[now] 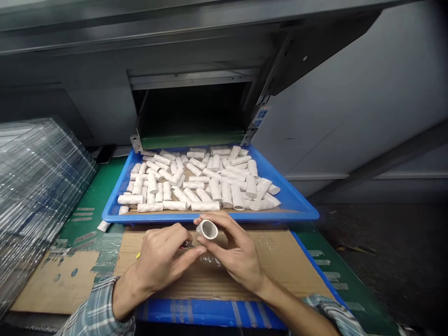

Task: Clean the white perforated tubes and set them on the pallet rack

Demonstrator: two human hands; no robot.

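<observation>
My right hand [233,249] grips a short white tube [199,229] between thumb and fingers, its round hollow end turned toward me. Close beside it, my left hand [159,254] is closed around a slim tool [187,244]. Only a dark, shiny part of this tool shows by the thumb, so its kind is unclear. A bit of yellow peeks out on the other side of that hand. Both hands are above a brown cardboard sheet [280,266] with small white scraps on it. Just beyond them, a blue tray [297,203] holds many similar white tubes [205,206], lying in loose layers.
Behind the tray, a green conveyor belt [192,140] comes out of a metal machine opening. Stacked clear plastic trays [38,186] rise at the left. A power socket strip [261,116] is fixed right of the opening. Green table surface [94,191] shows at the sides.
</observation>
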